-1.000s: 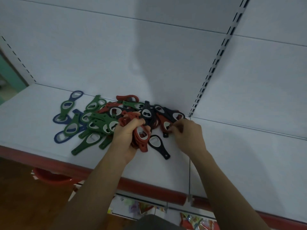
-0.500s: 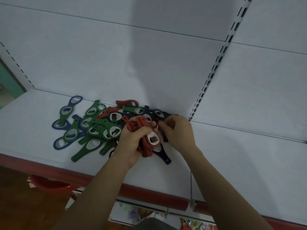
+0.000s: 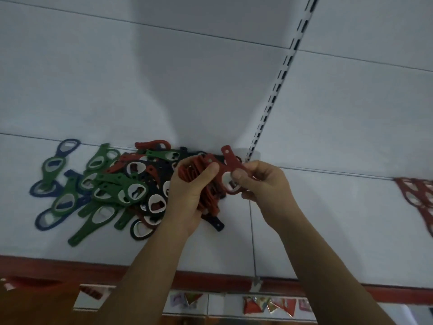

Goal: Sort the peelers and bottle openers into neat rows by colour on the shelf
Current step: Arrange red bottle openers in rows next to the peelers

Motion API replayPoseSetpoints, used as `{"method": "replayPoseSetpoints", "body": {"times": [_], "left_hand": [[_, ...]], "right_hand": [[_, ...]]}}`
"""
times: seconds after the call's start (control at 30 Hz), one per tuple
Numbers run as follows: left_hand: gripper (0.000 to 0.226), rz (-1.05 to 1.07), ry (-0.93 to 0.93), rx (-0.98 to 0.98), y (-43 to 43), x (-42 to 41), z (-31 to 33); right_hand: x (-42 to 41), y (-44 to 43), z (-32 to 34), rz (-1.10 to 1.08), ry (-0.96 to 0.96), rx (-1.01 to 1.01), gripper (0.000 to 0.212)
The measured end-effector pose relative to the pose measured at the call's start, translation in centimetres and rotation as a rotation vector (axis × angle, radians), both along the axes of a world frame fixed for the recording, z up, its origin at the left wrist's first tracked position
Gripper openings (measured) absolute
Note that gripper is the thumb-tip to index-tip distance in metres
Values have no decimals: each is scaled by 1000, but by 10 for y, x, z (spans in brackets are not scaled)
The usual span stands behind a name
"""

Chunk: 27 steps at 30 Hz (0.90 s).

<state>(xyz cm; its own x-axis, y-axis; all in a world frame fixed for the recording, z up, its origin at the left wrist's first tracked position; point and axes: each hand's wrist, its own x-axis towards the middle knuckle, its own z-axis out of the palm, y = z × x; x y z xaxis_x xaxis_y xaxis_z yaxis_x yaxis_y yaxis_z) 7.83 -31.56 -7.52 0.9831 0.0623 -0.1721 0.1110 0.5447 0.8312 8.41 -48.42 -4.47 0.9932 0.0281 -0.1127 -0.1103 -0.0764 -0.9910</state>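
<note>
A mixed pile of green, blue, red and black bottle openers [image 3: 112, 188] lies on the white shelf [image 3: 328, 219], left of centre. My left hand [image 3: 189, 195] grips a stack of red openers [image 3: 206, 184] just above the pile's right side. My right hand [image 3: 262, 184] pinches a single red opener [image 3: 230, 163] by its ring end, handle pointing up, right beside that stack. A black opener [image 3: 214, 221] lies under my left hand. At the far right edge sits a row of red openers [image 3: 419, 195].
The shelf has a red front strip [image 3: 222, 280]. A slotted upright rail [image 3: 276, 90] runs up the white back panel. Below the shelf hang colourful packets [image 3: 269, 303], and a red tub [image 3: 30, 281] shows at lower left.
My right hand has pulled one red opener out of the pile and lifted it beside the stack in my left hand. The view has shifted right, showing the red row.
</note>
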Motion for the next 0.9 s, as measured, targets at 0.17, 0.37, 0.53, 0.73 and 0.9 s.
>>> {"method": "replayPoseSetpoints", "body": {"times": [0.17, 0.37, 0.53, 0.73, 0.9], "left_hand": [[79, -116, 8, 27, -56, 13, 2], [30, -319, 24, -115, -135, 15, 7], [10, -362, 225, -223, -219, 20, 9], [8, -493, 341, -208, -334, 24, 4], [5, -570, 344, -47, -407, 41, 2]], "right_hand": [[-13, -44, 12, -15, 11, -12, 21], [-31, -116, 12, -140, 2, 61, 25], [-50, -208, 2, -421, 12, 161, 12], [-63, -334, -5, -525, 39, 44, 13], [-65, -417, -18, -539, 60, -75, 11]]}}
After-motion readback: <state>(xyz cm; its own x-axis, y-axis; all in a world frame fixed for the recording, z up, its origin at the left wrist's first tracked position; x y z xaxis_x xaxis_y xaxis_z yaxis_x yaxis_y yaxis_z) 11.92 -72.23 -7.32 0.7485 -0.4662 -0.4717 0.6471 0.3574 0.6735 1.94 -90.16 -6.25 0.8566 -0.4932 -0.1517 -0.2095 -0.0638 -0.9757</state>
